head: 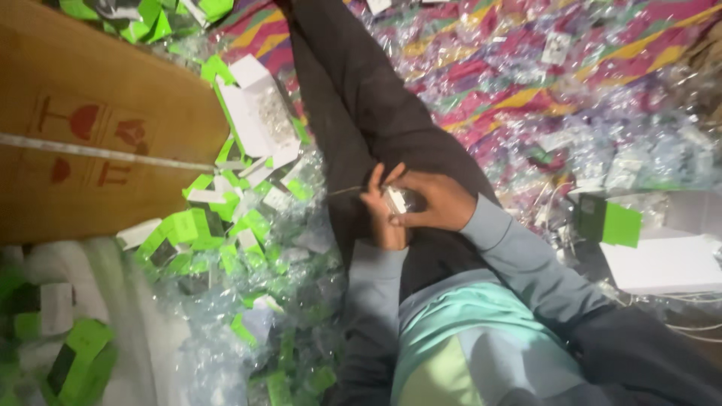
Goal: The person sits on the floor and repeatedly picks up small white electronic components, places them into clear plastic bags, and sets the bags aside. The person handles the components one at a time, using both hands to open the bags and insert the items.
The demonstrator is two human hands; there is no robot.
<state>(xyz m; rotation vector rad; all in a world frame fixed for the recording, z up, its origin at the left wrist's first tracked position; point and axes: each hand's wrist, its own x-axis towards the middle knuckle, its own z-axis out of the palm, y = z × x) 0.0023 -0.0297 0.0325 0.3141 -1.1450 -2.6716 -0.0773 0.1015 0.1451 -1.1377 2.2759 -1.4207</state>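
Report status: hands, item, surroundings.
Left hand and right hand together gripping small white item over lap. Green-and-white boxes piled left. Nothing blocking.

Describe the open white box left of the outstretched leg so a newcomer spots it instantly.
Start at the big brown cardboard carton on the left. Off its right edge, beside the dark trouser leg, lies the open white box. Unlike the small green-and-white boxes below, it is larger, with its flap raised.
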